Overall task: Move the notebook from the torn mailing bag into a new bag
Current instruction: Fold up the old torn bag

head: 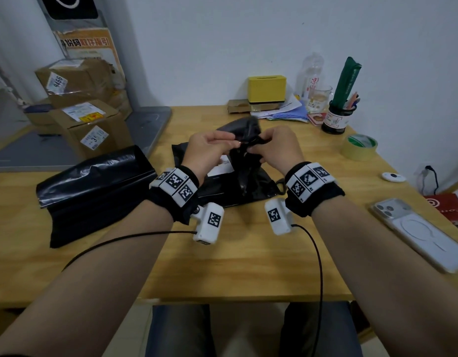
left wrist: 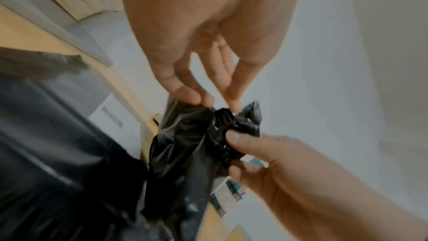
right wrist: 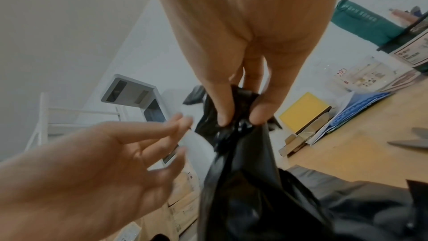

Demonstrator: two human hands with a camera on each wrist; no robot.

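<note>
Past the table's left edge, cardboard boxes [head: 78, 109] with labels are stacked on the floor. On the wooden table [head: 248, 253] near its left edge lies a flat black mailing bag [head: 94, 191], folded over along its length. Toward the middle of the table, a second black bag [head: 238, 176] with a white label on it lies crumpled, its top gathered and lifted off the surface. The left hand [head: 210, 148] is at that gathered top, thumb and fingertips touching the plastic while the other fingers stay loosely spread; whether it truly pinches the plastic cannot be told. The right hand [head: 271, 148] pinches the bunched neck of the same bag between thumb and fingers. The notebook cannot be seen in any view.

At the far edge stand a yellow box [head: 267, 88], papers, a clear bottle [head: 310, 73] and a black pen cup [head: 336, 118]. Near the right edge lies a roll of tape [head: 360, 146], and closer to the near right corner a white phone [head: 418, 231] lies face down.
</note>
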